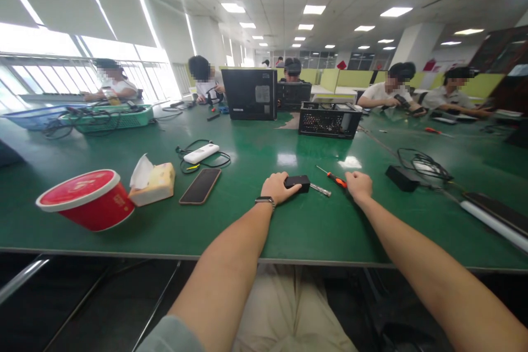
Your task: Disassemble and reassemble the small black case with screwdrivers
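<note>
Around the near end of a small black rectangular block [302,182] the fingers of my left hand [279,189] are closed, the block resting low on the table. Just right of it lies a thin, shiny, clear or silvery stick [320,190]; its kind is not plain. My right hand [359,186] is curled into a fist at the butt of a red-and-black screwdriver [337,180]. The screwdriver's thin shaft points away and to the left. How much of its handle is inside my fingers is hidden.
On the green table [231,225] stand a red tub [94,203], tissues [157,184], a phone [200,186] and a white power strip [202,153]. A black adapter [402,178] with cables lies right. Computer cases [249,94], a green basket [140,117] and several people are beyond.
</note>
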{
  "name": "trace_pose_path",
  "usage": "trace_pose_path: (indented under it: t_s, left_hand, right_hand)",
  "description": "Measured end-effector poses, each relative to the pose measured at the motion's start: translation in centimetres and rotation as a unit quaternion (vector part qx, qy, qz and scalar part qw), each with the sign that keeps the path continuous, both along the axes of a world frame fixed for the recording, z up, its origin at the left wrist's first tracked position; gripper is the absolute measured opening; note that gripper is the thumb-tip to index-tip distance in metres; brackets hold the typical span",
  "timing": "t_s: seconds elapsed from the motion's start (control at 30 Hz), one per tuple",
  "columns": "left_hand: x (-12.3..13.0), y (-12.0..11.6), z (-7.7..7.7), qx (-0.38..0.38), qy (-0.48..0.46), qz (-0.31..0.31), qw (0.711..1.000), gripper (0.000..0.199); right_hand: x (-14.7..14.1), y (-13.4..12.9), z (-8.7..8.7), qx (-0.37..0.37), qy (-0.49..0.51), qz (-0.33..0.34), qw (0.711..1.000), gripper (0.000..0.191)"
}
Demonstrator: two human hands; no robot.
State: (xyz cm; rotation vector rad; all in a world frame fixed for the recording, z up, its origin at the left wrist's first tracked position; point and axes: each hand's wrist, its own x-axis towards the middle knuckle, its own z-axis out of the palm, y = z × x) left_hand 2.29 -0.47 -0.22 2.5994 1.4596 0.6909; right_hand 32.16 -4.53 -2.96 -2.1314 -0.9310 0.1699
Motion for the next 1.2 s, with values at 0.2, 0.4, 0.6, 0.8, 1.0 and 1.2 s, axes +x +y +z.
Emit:
trace_pose_path:
  t_s: [0.2, 0.4, 0.6, 0.8, 1.0, 1.2]
  left_hand:
    - [0.1, 0.3, -0.3, 0.004, -0.008, 0.028, 1.000, 0.052]
    - [0.1, 0.8, -0.7, 0.005, -0.012, 0.061, 0.998, 0.055]
    - [0.1, 1.0, -0.6, -0.006, -0.012, 0.078, 0.997, 0.055]
    - [0.1, 1.1, -0.5, -0.017, -0.013, 0.084, 0.996, 0.054]
    - [0.0, 1.4, -0.8, -0.018, -0.022, 0.086, 0.996, 0.053]
    - [0.0, 1.4, -0.8, -0.016, -0.025, 0.081, 0.996, 0.050]
  right_hand:
    - [0.9, 0.6, -1.0, 0.099, 0.053, -0.033, 0.993, 0.036]
    - [1.8, 1.6, -1.1, 0.187, 0.110, -0.068, 0.974, 0.036]
    - [2.3, 2.2, -0.5, 0.230, 0.166, -0.101, 0.954, 0.036]
    - [2.5, 2.2, 0.1, 0.236, 0.204, -0.114, 0.943, 0.035]
    - [2.2, 1.9, 0.5, 0.258, 0.202, -0.100, 0.940, 0.036]
    - [2.0, 1.6, 0.7, 0.273, 0.191, -0.080, 0.939, 0.036]
